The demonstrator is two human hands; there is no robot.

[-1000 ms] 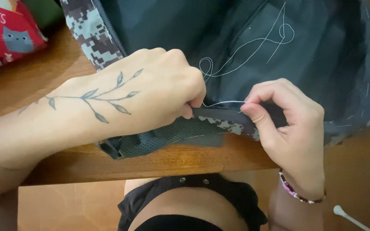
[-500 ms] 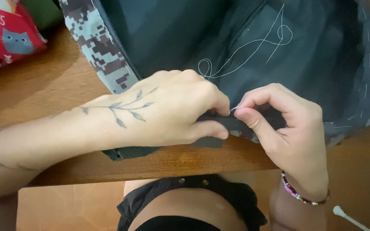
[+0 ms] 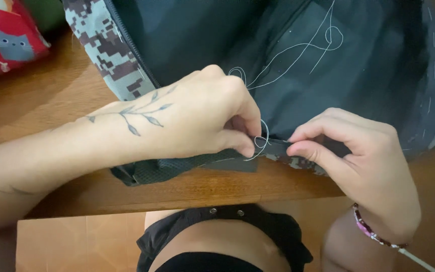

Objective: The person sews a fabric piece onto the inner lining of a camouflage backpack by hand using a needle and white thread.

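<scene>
left hand: pinched shut on the thread loop
right hand: pinched shut on the bag edge
edge: runs sideways between both hands, along the bench

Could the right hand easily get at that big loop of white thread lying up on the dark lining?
Probably yes. The loop of white thread lies in the open on the dark lining, with nothing over it, just above the right hand. But that hand is pinching the fabric edge and would have to let go.

L hand & R hand: fingertips pinched.
</scene>
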